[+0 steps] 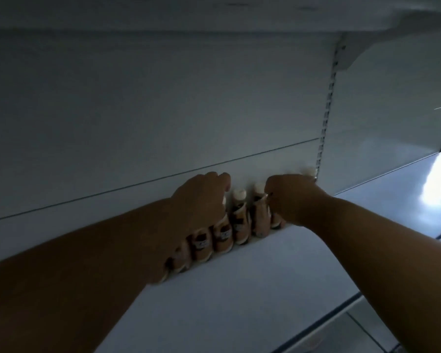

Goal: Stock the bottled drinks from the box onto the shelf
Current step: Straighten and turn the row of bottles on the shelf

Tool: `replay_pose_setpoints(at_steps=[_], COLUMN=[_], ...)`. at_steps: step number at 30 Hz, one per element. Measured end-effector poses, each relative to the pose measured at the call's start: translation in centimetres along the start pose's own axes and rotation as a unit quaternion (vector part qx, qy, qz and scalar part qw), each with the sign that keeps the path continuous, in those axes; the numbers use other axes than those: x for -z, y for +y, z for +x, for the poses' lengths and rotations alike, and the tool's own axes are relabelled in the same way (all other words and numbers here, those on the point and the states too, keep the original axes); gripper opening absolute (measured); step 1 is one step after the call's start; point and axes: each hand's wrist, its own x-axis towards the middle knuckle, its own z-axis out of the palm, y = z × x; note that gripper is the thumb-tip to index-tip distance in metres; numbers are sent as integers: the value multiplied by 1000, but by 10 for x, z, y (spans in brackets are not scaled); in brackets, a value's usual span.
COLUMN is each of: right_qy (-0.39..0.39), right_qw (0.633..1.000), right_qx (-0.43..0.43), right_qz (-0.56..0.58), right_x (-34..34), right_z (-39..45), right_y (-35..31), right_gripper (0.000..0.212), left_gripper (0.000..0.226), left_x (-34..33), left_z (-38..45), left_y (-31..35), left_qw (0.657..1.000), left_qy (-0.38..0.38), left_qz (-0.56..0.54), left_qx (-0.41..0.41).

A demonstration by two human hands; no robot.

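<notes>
A row of several small brown bottled drinks [239, 220] with white caps stands against the back panel of the white shelf [239, 289]. My left hand [201, 200] reaches over the left part of the row, fingers curled on top of a bottle whose body shows under the wrist [223, 236]. My right hand [290, 200] is closed around a bottle at the right end of the row, near the slotted upright; that bottle is mostly hidden by the hand. The box is out of view.
A slotted metal upright [326, 118] runs up the back panel at the right. Another shelf board [214, 14] hangs overhead on a bracket [354, 54]. A neighbouring shelf bay [405, 189] lies to the right, and floor tiles [362, 335] show at the bottom right.
</notes>
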Motion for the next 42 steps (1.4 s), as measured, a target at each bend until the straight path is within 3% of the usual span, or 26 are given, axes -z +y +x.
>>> replay_pose_setpoints(at_steps=[6,11,14,20,25,33,42], right_qy=[-1,-32,-29,-22,18,26,3], right_qw=[998,998,998,999,999,997,995], right_qx=[59,53,49,37,30,58,72], right_qz=[0,-21,-31,-14,1,45,66], right_x=[-32,-45,-50,-71,-97,-100,-92], right_z=[-12,-5,9,35,48,66,58], right_y=[-87,-118,-122,-133,-132,-125,-123], right_gripper=[19,20,15,47,28,23,31], left_gripper=[31,27,29,25,29,30,27], left_x=[-2,1,-1,-16,-29,-31,-28], left_z=[-57,-58,-53,-39,-37,-35,-36], left_y=[-70,-92,-93,-91,-96,-103,-99], left_qw=[997,997,998,994,998,997,994], left_qy=[-32,-41,-44,-81,-52,-37,-39], left_qz=[18,16,32,68,46,66,102], left_qx=[71,71,35,4,9,10,11])
